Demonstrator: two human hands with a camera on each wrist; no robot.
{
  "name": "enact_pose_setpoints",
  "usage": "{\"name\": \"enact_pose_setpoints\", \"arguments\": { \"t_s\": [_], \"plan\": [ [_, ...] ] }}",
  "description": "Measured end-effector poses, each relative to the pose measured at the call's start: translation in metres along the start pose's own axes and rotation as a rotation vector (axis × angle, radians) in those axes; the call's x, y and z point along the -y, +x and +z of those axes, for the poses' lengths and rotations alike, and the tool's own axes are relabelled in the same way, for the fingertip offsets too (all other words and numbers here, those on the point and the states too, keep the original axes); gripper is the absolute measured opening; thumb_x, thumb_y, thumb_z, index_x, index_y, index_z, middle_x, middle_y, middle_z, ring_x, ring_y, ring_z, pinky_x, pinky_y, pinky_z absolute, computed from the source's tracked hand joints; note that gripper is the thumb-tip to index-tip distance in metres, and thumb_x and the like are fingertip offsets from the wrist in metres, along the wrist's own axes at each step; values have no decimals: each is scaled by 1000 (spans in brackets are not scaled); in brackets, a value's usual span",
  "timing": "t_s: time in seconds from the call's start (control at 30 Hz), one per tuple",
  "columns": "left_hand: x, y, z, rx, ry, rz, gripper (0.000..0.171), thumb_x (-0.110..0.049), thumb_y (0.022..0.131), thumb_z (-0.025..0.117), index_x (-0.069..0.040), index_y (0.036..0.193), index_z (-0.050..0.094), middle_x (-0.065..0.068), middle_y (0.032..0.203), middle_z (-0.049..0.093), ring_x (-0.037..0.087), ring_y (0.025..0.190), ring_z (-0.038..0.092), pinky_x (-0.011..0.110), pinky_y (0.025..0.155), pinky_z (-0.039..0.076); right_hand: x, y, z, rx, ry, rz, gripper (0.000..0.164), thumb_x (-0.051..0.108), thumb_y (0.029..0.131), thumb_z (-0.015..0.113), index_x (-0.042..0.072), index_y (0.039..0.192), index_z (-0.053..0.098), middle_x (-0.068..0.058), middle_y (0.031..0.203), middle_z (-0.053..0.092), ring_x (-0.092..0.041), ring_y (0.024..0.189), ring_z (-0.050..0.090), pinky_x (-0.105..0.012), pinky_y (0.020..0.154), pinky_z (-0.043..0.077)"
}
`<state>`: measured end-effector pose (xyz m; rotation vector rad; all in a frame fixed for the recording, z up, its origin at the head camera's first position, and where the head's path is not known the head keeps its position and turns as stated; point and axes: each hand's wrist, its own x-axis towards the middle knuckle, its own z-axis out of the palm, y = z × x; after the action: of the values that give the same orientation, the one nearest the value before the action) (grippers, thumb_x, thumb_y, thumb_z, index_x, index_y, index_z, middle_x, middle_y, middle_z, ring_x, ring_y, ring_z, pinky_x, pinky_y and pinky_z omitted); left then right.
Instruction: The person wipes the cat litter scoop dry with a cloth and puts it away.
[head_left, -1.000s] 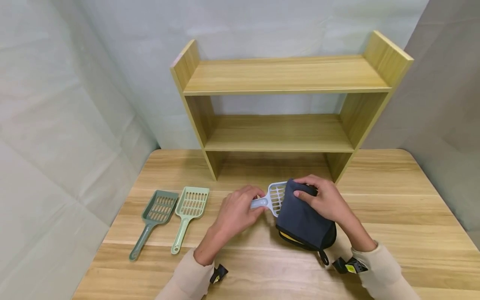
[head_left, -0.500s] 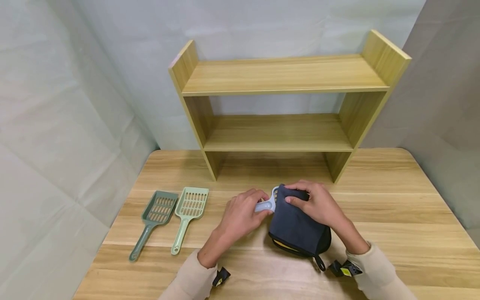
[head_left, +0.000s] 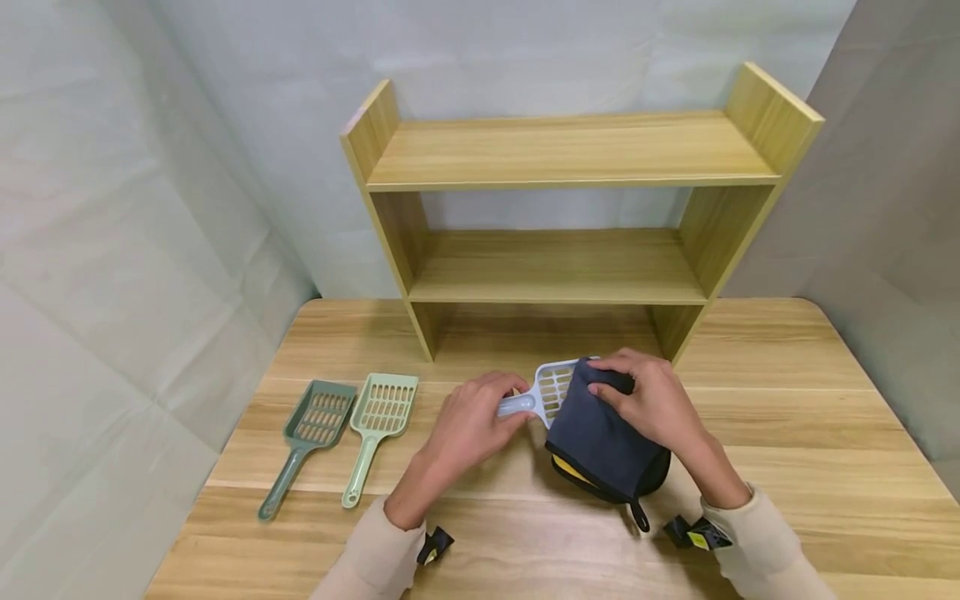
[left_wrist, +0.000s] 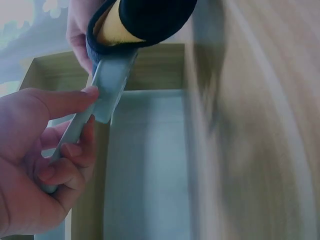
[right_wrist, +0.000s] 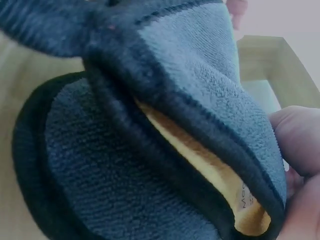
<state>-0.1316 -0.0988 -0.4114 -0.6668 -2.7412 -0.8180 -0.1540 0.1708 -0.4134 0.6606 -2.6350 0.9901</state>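
In the head view my left hand (head_left: pixel 474 421) grips the handle of a pale blue slotted litter scoop (head_left: pixel 553 387), thumb and fingers around it. My right hand (head_left: pixel 651 396) pinches a dark blue-grey microfiber cloth (head_left: pixel 596 442) over the right part of the scoop's head. Black edging, a hanging loop and a yellow inner side show on the cloth. The left wrist view shows the scoop (left_wrist: pixel 112 82) edge-on, its far end hidden by the cloth. From the right wrist, the folded cloth (right_wrist: pixel 125 150) fills most of the view.
Two more slotted scoops lie at the left of the wooden table (head_left: pixel 480 533): a dark green scoop (head_left: pixel 321 417) and a light green scoop (head_left: pixel 385 406). A wooden two-tier shelf (head_left: pixel 558 287) stands behind the hands at the back.
Over the last second the cloth moves left across the scoop's slots, then back right. The hands draw closer and part again. More slots show now than half a second ago.
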Motion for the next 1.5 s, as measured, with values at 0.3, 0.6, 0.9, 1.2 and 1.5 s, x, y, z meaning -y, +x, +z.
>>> {"name": "enact_pose_setpoints", "arguments": {
  "t_s": [0.3, 0.6, 0.9, 1.2, 1.5],
  "plan": [
    [6, 0, -13, -16, 7, -1, 27, -24, 86, 92, -14, 108, 79, 2, 104, 80, 16, 85, 71, 35, 73, 56, -1, 0, -12, -26, 8, 33, 31, 6, 91, 85, 8, 123, 81, -8, 110, 80, -30, 102, 77, -52, 86, 59],
    [3, -1, -10, -9, -4, 19, 28, -21, 85, 93, -13, 108, 79, 4, 104, 80, 16, 84, 71, 33, 71, 55, 0, 0, -5, -5, 20, 8, 31, 5, 90, 86, 8, 122, 82, -6, 108, 81, -27, 99, 77, -43, 81, 58],
    [-3, -3, -2, 8, -10, 32, 26, -21, 86, 92, -15, 107, 79, 2, 108, 79, 16, 87, 72, 35, 73, 57, 9, -2, 9, 31, 32, 0, 31, 6, 88, 88, 10, 118, 83, -5, 109, 82, -27, 103, 78, -50, 88, 60],
    [-9, -3, 0, 19, 15, 32, 27, -24, 85, 93, -17, 107, 78, -1, 99, 76, 15, 79, 69, 33, 66, 54, 17, -3, 16, 81, 32, 0, 31, 9, 89, 88, 12, 120, 83, -4, 113, 82, -25, 103, 78, -47, 86, 60],
    [-7, -1, 0, 23, -13, 0, 27, -22, 86, 92, -15, 109, 79, 1, 106, 78, 17, 84, 71, 34, 69, 55, 17, -4, 12, 36, -62, 7, 30, 9, 90, 87, 11, 119, 83, -6, 110, 81, -24, 94, 78, -42, 78, 59]
  ]
}}
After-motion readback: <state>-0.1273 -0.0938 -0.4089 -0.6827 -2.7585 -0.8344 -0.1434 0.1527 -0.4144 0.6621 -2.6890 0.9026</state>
